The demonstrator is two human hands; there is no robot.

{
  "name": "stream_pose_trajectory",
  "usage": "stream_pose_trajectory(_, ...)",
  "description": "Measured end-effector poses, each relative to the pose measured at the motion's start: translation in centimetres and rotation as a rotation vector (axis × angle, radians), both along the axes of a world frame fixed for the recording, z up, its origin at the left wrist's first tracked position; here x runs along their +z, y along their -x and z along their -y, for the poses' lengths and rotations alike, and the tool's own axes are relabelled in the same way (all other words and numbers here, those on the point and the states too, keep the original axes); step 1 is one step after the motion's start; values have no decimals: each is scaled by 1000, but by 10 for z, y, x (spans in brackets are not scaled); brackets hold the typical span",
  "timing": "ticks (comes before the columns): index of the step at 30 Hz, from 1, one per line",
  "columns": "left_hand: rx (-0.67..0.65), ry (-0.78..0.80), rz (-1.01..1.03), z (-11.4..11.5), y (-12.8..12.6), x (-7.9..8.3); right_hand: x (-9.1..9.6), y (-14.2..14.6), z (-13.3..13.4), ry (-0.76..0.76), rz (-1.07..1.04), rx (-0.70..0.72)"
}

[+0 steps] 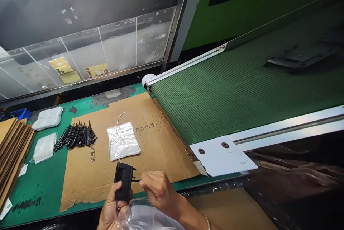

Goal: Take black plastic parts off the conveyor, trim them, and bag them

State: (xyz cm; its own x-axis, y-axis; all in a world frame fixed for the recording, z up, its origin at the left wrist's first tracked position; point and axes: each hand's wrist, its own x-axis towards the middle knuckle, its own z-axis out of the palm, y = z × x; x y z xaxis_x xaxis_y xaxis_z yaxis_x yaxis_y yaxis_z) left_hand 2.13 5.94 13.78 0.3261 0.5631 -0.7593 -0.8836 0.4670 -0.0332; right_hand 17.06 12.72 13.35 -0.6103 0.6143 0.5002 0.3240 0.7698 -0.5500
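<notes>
My left hand [109, 205] grips a black plastic part [124, 181] with a recessed frame, held upright near the table's front edge. From the right, my right hand [158, 188] pinches a thin black rod [136, 180] that reaches the part's side; whether it is joined to the part I cannot tell. A clear plastic bag [150, 215] hangs below, between my hands and over my right forearm. Just beyond the part lies a stack of clear plastic bags [123, 142] on a cardboard sheet [161, 158]. To its left is a pile of black thin rods [77, 135].
A green conveyor belt [209, 101] slopes up at the right, carrying a dark frame-like part [298, 57]. Two more bag stacks [48, 118] [44, 147] sit at left beside stacked cardboard [14, 158]. A white plate [223, 156] caps the belt's near corner.
</notes>
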Motion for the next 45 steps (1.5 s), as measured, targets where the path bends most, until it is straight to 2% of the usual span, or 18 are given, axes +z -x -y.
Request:
stream_pose_trajectory(4, -102, -152, -72, 8, 9, -11, -1, 2, -10, 90, -37, -29)
stream_pose_trajectory(7, -139, -224, -91, 10, 15, -10, -1, 3, -11, 194, -89, 8)
stream_pose_trajectory(9, -142, -201, -83, 10, 19, -7, 0, 5, -9, 213, -141, 77)
stream_pose_trajectory(13, -150, -125, -87, 9, 24, -4, 5, 9, -3, 140, -132, 177)
stream_pose_trajectory(18, -90, -189, -138, 10, 24, -8, 12, 15, 2, 54, -31, 233)
stream_pose_trajectory(24, 15, -190, -188, 7, 23, -7, 16, 22, 7, -40, 29, 201)
stream_pose_trajectory(33, 49, -110, -252, 13, 26, -7, 21, 28, 17, -76, 70, 163)
stream_pose_trajectory(37, 72, -154, -289, 8, 29, 0, 29, 31, 14, -99, 92, 123)
stream_pose_trajectory(40, 94, -174, -314, 2, 31, 4, 33, 35, 12, -141, 101, 148)
stream_pose_trajectory(45, 77, -126, -302, 0, 31, 5, 33, 38, 12, -182, 109, 143)
